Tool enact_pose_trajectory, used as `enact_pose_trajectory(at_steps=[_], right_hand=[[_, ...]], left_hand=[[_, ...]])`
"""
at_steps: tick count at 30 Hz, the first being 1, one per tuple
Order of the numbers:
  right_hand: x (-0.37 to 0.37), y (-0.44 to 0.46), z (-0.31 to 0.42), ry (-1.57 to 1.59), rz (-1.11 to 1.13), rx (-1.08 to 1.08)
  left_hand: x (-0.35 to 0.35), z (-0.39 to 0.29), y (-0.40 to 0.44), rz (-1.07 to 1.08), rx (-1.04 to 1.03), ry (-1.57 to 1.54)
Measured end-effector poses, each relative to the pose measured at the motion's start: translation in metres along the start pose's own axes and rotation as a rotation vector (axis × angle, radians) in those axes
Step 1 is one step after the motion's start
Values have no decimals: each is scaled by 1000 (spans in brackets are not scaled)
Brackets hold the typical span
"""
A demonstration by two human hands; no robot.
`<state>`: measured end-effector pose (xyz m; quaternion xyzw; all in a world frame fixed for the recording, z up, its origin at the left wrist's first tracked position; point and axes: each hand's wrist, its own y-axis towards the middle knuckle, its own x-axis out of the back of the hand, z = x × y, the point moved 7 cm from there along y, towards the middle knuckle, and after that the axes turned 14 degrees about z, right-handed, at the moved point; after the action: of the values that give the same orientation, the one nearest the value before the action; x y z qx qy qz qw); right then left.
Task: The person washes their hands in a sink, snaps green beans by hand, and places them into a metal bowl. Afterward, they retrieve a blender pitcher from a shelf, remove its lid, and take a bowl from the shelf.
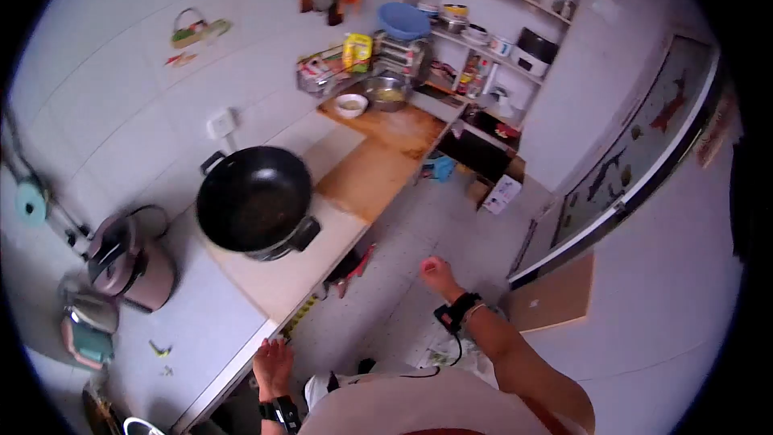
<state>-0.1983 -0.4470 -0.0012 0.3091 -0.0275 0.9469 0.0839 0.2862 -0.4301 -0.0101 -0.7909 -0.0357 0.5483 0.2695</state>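
Note:
My left hand (274, 364) is low beside the front edge of the counter, its fingers loosely apart and nothing in them. Whether it touches the edge I cannot tell. Out over the floor, my right hand (440, 274) is held with its fingers curled in, and no object shows in it. Both wrists wear black straps. Nearest on the counter is a big black two-handled wok (256, 197), with a dark, bare inside. Behind it, at the counter's far end, a white bowl (351, 105) and a metal basin (388, 93) each hold something yellowish.
A pinkish electric cooker (133, 262) stands on the white counter (193, 346) at left. Shelves (491, 52) with jars and pots fill the far corner. Along the right are a framed glass door (636, 153) and a brown board (555, 298). Cardboard boxes (501, 193) sit on the floor.

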Motion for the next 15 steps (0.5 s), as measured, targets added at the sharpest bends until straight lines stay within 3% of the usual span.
enact_pose_trajectory(at_steps=[2, 3, 4, 5, 6, 7, 10, 12, 13, 14, 15], right_hand=[[87, 10, -68, -142, -191, -121], [121, 21, -142, 101, -216, -168], [159, 26, -188, 109, -245, -102], [197, 30, -232, 115, -272, -35], [237, 29, -248, -120, -300, 128], [286, 26, -289, 140, -345, 34], [443, 5, -367, -590, -791, -239], [532, -6, -340, -574, -806, -484], [575, -10, -335, -586, -813, -554], [617, -15, -333, -607, -819, -623], [656, -23, -337, -628, -830, -698]], left_hand=[[-31, 39, 29, -1, 41, 72], [-43, 55, 52, 190, 76, 270], [-64, 71, 74, 387, 108, 466], [-76, 85, 85, 126, 96, 196], [-73, 96, 109, 140, 103, 206], [-54, 101, 138, 201, 111, 437], [-71, 146, 190, 59, 136, 630], [-73, 173, 235, -76, 153, 619], [-98, 193, 247, -47, 126, 621], [-122, 206, 282, 225, 44, 1101], [-145, 221, 309, 425, -179, 1538]])
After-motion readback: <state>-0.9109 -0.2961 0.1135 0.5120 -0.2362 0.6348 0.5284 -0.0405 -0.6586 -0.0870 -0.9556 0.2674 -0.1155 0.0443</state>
